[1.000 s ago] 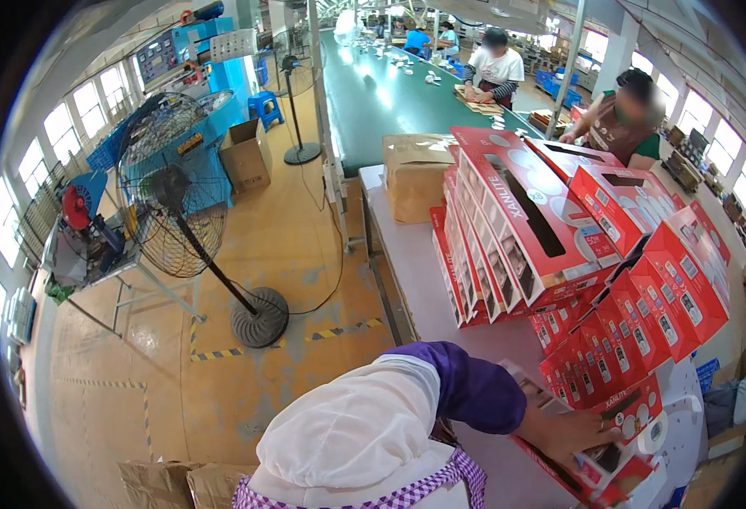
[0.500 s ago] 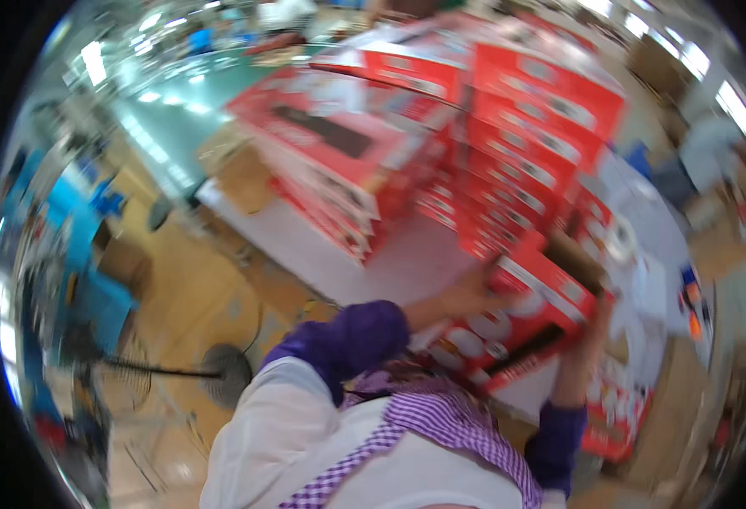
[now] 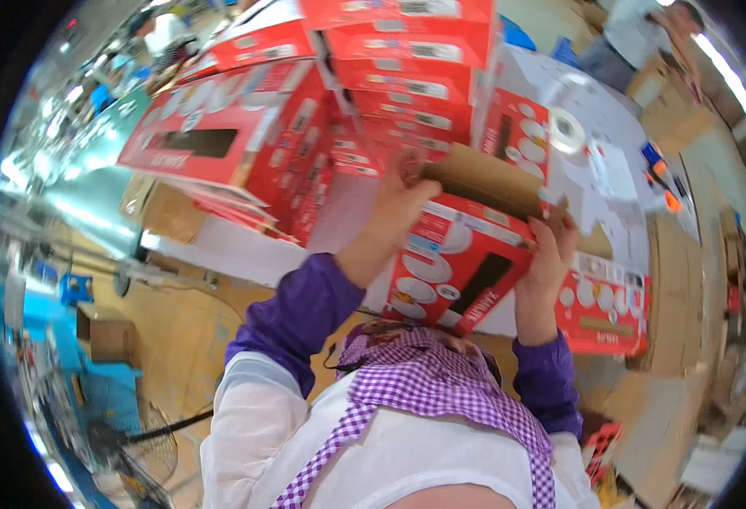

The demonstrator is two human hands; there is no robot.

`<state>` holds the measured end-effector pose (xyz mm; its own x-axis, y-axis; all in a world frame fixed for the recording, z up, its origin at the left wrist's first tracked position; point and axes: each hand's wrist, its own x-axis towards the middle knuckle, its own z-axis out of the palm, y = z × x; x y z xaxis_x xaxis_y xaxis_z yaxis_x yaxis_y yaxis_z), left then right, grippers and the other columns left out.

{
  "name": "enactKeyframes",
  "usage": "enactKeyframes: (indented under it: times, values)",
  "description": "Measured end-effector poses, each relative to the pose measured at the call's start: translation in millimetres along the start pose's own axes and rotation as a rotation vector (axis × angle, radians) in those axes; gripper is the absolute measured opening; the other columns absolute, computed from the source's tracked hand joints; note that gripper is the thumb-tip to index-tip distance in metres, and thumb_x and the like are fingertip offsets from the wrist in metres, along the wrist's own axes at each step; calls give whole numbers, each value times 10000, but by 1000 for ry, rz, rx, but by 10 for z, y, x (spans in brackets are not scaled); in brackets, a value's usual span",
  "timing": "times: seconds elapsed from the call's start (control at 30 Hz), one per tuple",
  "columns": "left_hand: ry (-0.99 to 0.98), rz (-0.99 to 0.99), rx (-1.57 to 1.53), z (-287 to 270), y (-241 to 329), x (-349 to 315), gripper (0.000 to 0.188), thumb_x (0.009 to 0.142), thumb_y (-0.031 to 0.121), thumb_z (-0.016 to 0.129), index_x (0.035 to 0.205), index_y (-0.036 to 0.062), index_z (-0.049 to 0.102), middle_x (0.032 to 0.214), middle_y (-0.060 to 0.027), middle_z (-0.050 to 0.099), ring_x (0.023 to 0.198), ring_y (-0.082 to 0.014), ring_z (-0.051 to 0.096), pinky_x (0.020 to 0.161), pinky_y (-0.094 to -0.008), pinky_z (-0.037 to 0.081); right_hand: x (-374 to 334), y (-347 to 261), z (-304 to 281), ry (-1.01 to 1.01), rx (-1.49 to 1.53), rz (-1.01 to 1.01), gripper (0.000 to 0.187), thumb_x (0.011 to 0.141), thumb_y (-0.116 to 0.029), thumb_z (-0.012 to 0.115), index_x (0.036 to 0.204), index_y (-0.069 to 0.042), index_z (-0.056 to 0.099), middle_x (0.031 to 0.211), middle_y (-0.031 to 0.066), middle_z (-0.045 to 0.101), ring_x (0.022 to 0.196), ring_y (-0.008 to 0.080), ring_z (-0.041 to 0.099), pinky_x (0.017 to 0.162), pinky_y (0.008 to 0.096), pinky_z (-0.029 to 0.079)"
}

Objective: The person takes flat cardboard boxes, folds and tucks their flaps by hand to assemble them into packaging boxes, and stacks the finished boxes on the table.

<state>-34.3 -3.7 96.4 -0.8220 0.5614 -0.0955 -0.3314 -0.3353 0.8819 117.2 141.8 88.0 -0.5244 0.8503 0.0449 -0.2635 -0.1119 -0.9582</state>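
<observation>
A red printed carton [image 3: 443, 270] with pictures of white tableware and a dark cut-out window stands on the white table in front of me. Its top is open, and the brown inside of a raised flap [image 3: 492, 176] shows at the far side. My left hand [image 3: 400, 199] grips the upper left corner, thumb at the rim. At the upper right corner my right hand [image 3: 548, 253] is closed on the edge and a small side flap. The carton's inside is mostly hidden.
Stacks of red cartons [image 3: 407, 55] stand behind, with more red cartons [image 3: 212, 127] at the left. A tape roll [image 3: 566, 131] and an orange-and-blue tool [image 3: 663, 178] lie right. Another red carton [image 3: 598, 310] and brown cardboard [image 3: 674, 293] are near right. A person [image 3: 632, 42] is beyond.
The view has swung, so the stacks now appear farther left. Both hands stay on the carton; my left hand now shows at its upper left corner, and the raised flap is more visible.
</observation>
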Motion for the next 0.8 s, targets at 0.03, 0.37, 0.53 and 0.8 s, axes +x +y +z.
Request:
enactKeyframes:
  times: [0.03,0.37,0.53,0.8]
  values:
    - [70,177,132,-30,-109,30,481,782,-36,577,1237,37,439,1127,-101,547,1054,-206,550,852,-341,500,16,73,108,57,-27,-127,330,893,-91,580,1207,-66,480,1231,82,537,1015,163,588,671,250,524]
    - [-15,454,594,-141,-312,59,114,860,131,580,910,34,614,933,-121,585,967,-240,557,826,-354,455,195,153,-96,-104,-160,5,384,953,-198,444,1283,-23,530,1293,106,534,1151,198,537,843,362,497]
    - [-109,315,369,-168,-37,-115,141,857,85,505,926,28,613,968,-93,618,1005,-194,561,864,-340,444,104,43,-98,-316,10,-1,369,917,-178,501,1241,-4,523,1277,92,528,1109,199,553,749,289,497]
    - [-162,155,338,-191,-109,45,273,779,-38,415,954,20,616,986,-69,619,1025,-164,555,920,-326,416,819,505,-303,-608,-167,-519,364,911,-209,468,1176,28,544,1026,122,556,899,271,589,773,358,537]
